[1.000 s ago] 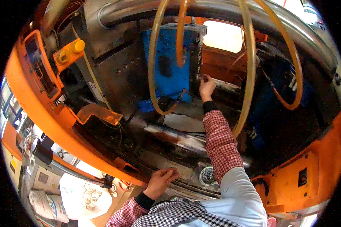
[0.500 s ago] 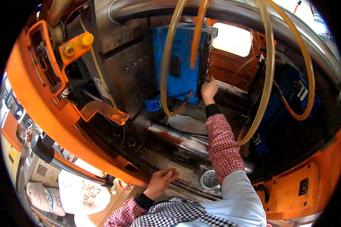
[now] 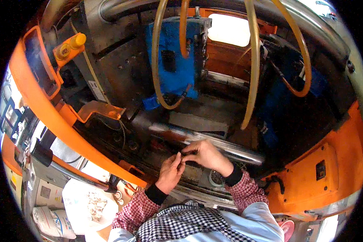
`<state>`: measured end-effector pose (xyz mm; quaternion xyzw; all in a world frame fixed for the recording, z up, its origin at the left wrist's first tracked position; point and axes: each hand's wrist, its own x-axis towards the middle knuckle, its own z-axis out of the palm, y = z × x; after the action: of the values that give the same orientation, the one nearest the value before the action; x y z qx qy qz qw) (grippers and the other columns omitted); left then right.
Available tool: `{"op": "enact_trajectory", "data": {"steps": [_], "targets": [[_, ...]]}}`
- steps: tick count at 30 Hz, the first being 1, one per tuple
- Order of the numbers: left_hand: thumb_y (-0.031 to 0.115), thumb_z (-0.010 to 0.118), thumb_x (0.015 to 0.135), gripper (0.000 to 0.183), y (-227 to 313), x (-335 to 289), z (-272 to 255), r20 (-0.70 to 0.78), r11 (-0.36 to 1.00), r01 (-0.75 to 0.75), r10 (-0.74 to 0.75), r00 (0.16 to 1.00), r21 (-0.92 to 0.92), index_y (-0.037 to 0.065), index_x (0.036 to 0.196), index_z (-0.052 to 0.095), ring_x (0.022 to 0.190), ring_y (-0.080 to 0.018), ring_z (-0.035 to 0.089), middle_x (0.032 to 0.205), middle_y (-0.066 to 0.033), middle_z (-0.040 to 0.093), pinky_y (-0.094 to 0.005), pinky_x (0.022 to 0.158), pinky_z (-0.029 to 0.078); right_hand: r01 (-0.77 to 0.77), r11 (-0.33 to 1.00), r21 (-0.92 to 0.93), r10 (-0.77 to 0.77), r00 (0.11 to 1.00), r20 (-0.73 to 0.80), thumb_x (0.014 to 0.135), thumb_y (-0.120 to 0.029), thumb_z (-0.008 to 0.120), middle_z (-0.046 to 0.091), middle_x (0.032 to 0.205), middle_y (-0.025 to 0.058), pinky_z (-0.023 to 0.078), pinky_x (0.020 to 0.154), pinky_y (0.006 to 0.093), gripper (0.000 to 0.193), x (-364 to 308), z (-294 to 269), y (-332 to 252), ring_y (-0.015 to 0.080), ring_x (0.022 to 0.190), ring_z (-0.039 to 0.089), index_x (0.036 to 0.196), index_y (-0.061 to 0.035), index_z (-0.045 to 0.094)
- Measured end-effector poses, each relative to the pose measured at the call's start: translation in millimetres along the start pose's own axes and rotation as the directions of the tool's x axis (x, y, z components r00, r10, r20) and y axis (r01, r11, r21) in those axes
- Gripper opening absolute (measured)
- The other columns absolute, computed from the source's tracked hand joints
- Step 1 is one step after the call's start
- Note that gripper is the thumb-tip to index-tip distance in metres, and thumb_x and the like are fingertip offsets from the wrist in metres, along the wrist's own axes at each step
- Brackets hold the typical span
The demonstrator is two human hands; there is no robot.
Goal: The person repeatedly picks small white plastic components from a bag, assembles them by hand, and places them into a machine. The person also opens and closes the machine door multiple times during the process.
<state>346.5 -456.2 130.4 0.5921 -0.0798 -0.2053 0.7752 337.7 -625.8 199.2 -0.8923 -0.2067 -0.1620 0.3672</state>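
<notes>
Nearest the camera, the person's forearms in red-and-white checked sleeves with black cuffs come up from the lower edge over a black-and-white checked cloth (image 3: 181, 224) on the chest. The left hand (image 3: 171, 171) is raised with its fingers half curled and its fingertips touching those of the right hand (image 3: 205, 155), which bends inward with thumb and forefinger pinched together; something very small seems to be nipped between the two hands, but it is too small to tell what it is, or which hand grips it. Both hands hover just in front of a shiny steel tie bar (image 3: 213, 143) that runs across the machine's open bay, above a dark, greasy bed. Just below the right wrist sits a small round metal cup (image 3: 215, 178) holding dark bits. To the lower left, outside the curved orange machine guard (image 3: 64, 133), a white sack (image 3: 88, 203) lies open with pale small parts inside. To the right stands an orange panel (image 3: 322, 173) with a small black switch. Farther in, a blue mould block (image 3: 175, 68) is mounted on a grey steel platen (image 3: 121, 68), with yellowish translucent hoses (image 3: 252, 68) looping down in front of it. At the upper left an orange bracket carries a yellow knob (image 3: 77, 40).
</notes>
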Motion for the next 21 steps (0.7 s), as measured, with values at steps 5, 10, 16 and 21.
{"op": "enact_trajectory", "data": {"steps": [5, 10, 16, 21], "targets": [[0.040, 0.052, 0.090, 0.036, 22, 1, 17, 0.213, 0.915, 0.307, -0.255, 0.943, -0.261, 0.009, 0.072, 0.046, 0.045, -0.0073, 0.031, 0.054, 0.0023, 0.038, -0.0208, 0.042, 0.022, -0.097, 0.983, 0.155, 0.108, 0.992, -0.062, 0.073, -0.014, 0.068, 0.065, 0.083, 0.0151, 0.050, 0.068, 0.0371, 0.015, -25, 6, 0, 0.0326, 0.076, 0.062, 0.083, -0.0034, 0.068], [0.039, 0.053, 0.089, 0.033, 27, 6, 17, 0.251, 0.887, 0.356, -0.288, 0.924, -0.293, 0.008, 0.077, 0.050, 0.045, -0.0067, 0.033, 0.057, 0.0017, 0.042, -0.0202, 0.042, 0.024, 0.046, 0.998, 0.039, -0.043, 0.995, -0.090, 0.074, -0.011, 0.066, 0.065, 0.081, 0.0145, 0.050, 0.066, 0.0367, 0.012, -21, 0, 3, 0.0327, 0.075, 0.062, 0.083, -0.0020, 0.066], [0.028, 0.055, 0.091, 0.028, 22, 12, 6, 0.097, 0.875, 0.226, -0.204, 0.974, -0.428, 0.001, 0.090, 0.055, 0.049, -0.0063, 0.037, 0.072, -0.0041, 0.054, -0.0192, 0.045, 0.029, 0.064, 0.990, 0.126, -0.040, 0.981, -0.191, 0.076, -0.007, 0.064, 0.065, 0.082, 0.0153, 0.050, 0.067, 0.0349, 0.010, 9, -9, 13, 0.0286, 0.073, 0.064, 0.083, -0.0002, 0.066], [0.028, 0.053, 0.092, 0.028, 19, -2, 4, 0.039, 0.905, 0.225, -0.226, 0.973, -0.362, 0.000, 0.092, 0.056, 0.050, -0.0072, 0.038, 0.076, -0.0058, 0.056, -0.0201, 0.046, 0.029, -0.052, 0.995, 0.084, 0.099, 0.573, -0.814, 0.082, -0.006, 0.059, 0.067, 0.079, 0.0134, 0.048, 0.067, 0.0273, 0.012, 113, -36, 97, 0.0148, 0.072, 0.063, 0.086, 0.0037, 0.066]]}}
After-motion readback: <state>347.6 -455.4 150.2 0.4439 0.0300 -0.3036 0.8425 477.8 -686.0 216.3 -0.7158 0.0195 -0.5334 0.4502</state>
